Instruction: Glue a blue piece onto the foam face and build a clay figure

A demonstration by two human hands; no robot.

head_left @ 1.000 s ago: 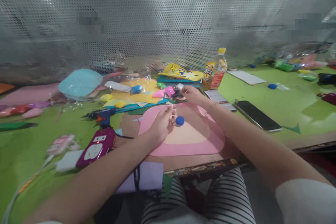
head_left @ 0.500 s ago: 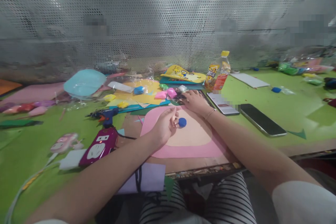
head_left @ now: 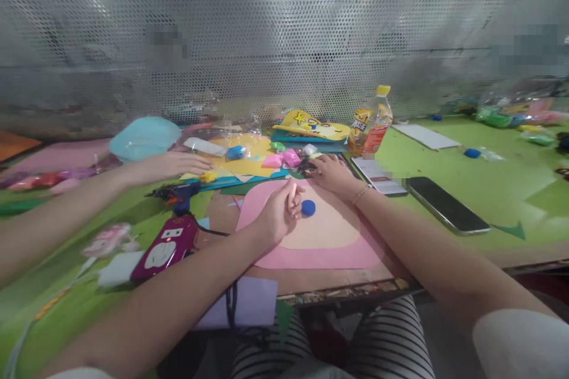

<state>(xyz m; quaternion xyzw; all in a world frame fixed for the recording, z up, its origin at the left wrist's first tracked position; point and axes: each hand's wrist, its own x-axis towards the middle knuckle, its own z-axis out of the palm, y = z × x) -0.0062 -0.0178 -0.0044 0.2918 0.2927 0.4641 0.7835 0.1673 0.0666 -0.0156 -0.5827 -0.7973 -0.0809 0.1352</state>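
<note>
My left hand (head_left: 281, 212) is closed, fingers curled inward and thumb raised, over the left part of a pink card (head_left: 306, 257) with a cream panel (head_left: 324, 231) on it. What those fingers hold, if anything, is too small to make out. Just right of them a flat blue clay disc (head_left: 308, 208) lies on the cream panel. My right hand (head_left: 333, 174) is beyond the card's far edge, its bent fingertips on a small dark packet (head_left: 306, 167). Pink clay packets (head_left: 291, 158) lie close to that packet.
Another person's hand (head_left: 178, 166) reaches in from the left above a glue gun (head_left: 184, 194). A purple power bank (head_left: 166, 249) sits near my left forearm. Phones (head_left: 447, 204) lie right of my right hand, with a drink bottle (head_left: 371, 124) behind. A perforated metal panel (head_left: 284, 29) stands at the back.
Another person's arm has come in from the left, over the table toward the yellow clay. My hands and the blue disc stay almost where they were.
</note>
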